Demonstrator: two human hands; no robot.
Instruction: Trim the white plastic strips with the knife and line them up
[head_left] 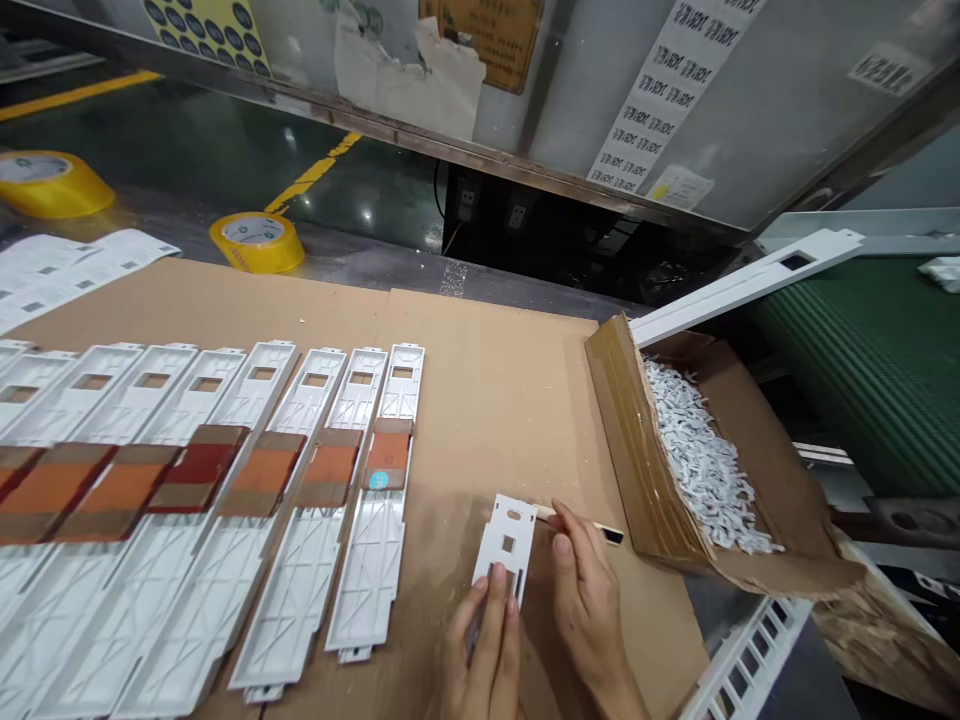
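Note:
My left hand (487, 645) has its fingers on the lower part of a flat white plastic plate (510, 530) with cut-out slots, near the front of the cardboard sheet. Just right of the plate, my right hand (589, 600) has its fingers curled by a thin light-coloured tool (600, 527) with a dark end, which passes behind the fingertips toward the plate. Left of the hands stands a row of long white ribbed plastic parts (367, 580). Orange, brown and red blocks (390, 455) lie across their middles.
An open cardboard box (630, 440) at the right holds small white plastic pieces (697, 460), with a long white strip (742, 285) across its back edge. Yellow tape rolls (259, 245) and printed sheets lie back left. A grey panel overhangs the back.

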